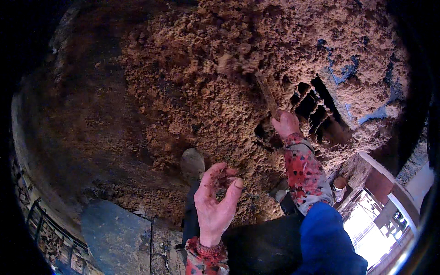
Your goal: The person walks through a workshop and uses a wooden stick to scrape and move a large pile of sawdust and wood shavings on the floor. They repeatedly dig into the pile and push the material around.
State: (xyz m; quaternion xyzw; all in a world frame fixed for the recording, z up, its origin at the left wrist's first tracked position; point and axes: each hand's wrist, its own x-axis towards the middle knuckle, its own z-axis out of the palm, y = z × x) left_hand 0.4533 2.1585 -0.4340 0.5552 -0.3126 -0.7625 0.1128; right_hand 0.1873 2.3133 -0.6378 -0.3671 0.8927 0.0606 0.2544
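Note:
My right hand is closed round the wooden handle of a short tool. The tool's head end, blurred and covered in soil, meets the crumbly reddish-brown clay, so its kind cannot be made out. Just right of that hand, dark slots of a metal grate show through the clay. My left hand is raised in front of me, palm inward. Its fingers are loosely bent, the thumb stands apart, and nothing is held. Soil sticks to the fingers.
Two shoe tips, one left and one right, stand on the clay. A grey sheet lies at the lower left. Bluish metal edges poke through at the right. A bright opening is at the lower right.

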